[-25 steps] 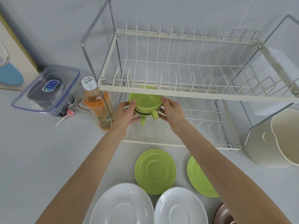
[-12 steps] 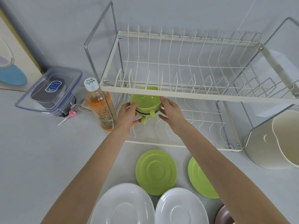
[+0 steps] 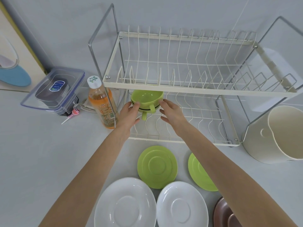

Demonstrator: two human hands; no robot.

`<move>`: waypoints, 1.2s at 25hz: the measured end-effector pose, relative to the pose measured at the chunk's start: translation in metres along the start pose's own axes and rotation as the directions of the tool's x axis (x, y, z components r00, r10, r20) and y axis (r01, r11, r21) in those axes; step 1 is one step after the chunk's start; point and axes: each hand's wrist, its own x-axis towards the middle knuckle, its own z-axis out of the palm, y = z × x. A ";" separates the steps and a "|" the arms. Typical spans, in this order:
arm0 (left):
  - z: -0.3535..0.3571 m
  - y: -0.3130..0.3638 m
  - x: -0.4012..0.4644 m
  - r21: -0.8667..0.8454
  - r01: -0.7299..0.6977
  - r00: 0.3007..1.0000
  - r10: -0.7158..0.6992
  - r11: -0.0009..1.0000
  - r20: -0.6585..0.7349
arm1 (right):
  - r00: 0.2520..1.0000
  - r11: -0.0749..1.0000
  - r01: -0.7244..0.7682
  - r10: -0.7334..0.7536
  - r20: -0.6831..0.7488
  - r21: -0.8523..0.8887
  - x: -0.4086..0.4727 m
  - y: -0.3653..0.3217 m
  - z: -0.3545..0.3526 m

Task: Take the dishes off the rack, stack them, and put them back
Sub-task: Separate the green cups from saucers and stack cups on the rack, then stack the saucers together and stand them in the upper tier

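Two green cups [image 3: 146,98], one nested in the other, sit at the left of the lower tier of the white wire dish rack [image 3: 196,92], handles facing me. My left hand [image 3: 129,114] is at their left side, thumb tip touching the cups. My right hand [image 3: 171,112] is at their right, fingers spread, only the index tip at the rim. Neither hand wraps the cups. On the table in front lie two green saucers [image 3: 157,167] [image 3: 199,176] and two white plates [image 3: 125,203] [image 3: 182,205].
An orange drink bottle [image 3: 101,105] stands just left of the rack, beside my left hand. A clear lidded container [image 3: 54,90] and a lollipop [image 3: 74,112] lie farther left. A cream bucket [image 3: 278,135] stands at the right. Brown dishes [image 3: 224,213] show at the bottom right.
Both hands have loosened from the stacked cups and drawn back slightly toward me. The cups rest on the lower tier and have not moved.
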 end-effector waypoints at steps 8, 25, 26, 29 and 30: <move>-0.014 -0.009 -0.039 0.227 -0.081 0.995 0.067 0.971 0.070 | 0.994 0.968 0.108 -0.104 0.030 -0.225 -0.035 0.017 -0.016; -0.098 -0.131 -0.116 0.841 -0.053 0.998 -0.006 0.538 0.067 | 0.979 0.607 0.131 0.044 0.198 -0.784 -0.126 0.128 -0.067; -0.098 -0.133 -0.118 0.839 -0.048 0.999 0.005 0.543 0.053 | 0.979 0.605 0.141 0.032 0.201 -0.783 -0.127 0.130 -0.066; -0.100 -0.137 -0.120 0.830 -0.026 0.999 0.037 0.557 0.007 | 0.982 0.590 0.153 -0.004 0.187 -0.792 -0.128 0.136 -0.065; -0.102 -0.138 -0.121 0.830 -0.017 0.999 0.039 0.558 -0.006 | 0.984 0.590 0.152 -0.016 0.176 -0.793 -0.127 0.138 -0.066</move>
